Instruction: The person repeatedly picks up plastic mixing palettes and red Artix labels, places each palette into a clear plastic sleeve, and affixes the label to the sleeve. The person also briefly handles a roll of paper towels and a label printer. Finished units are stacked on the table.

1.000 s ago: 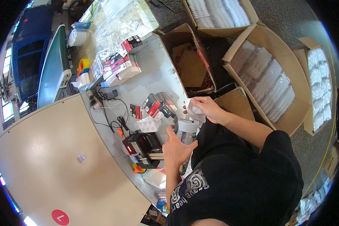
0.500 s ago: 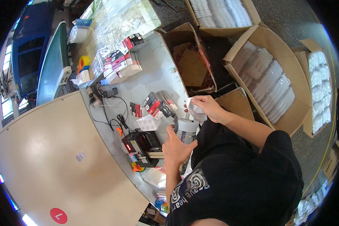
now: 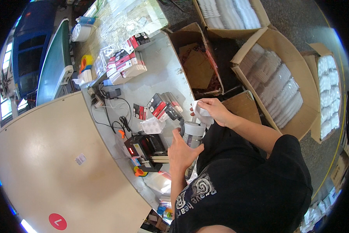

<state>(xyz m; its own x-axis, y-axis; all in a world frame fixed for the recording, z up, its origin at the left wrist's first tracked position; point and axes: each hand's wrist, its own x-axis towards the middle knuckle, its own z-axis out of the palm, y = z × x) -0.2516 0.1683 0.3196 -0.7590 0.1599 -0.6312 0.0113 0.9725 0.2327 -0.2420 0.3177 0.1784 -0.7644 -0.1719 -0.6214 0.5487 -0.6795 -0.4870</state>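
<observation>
A grey cylindrical container [image 3: 192, 132] is standing at the near edge of the worktable [image 3: 163, 73], just in front of the person's torso. The left hand [image 3: 182, 151] is wrapping around its side. The right hand [image 3: 213, 110] is pinching a white packet [image 3: 201, 110] just above it. Red-and-black boxes [image 3: 159, 105] are lying nearby; a black device [image 3: 145, 146] is sitting left.

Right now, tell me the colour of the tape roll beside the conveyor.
Yellow tape roll, best seen in the head view.
</observation>
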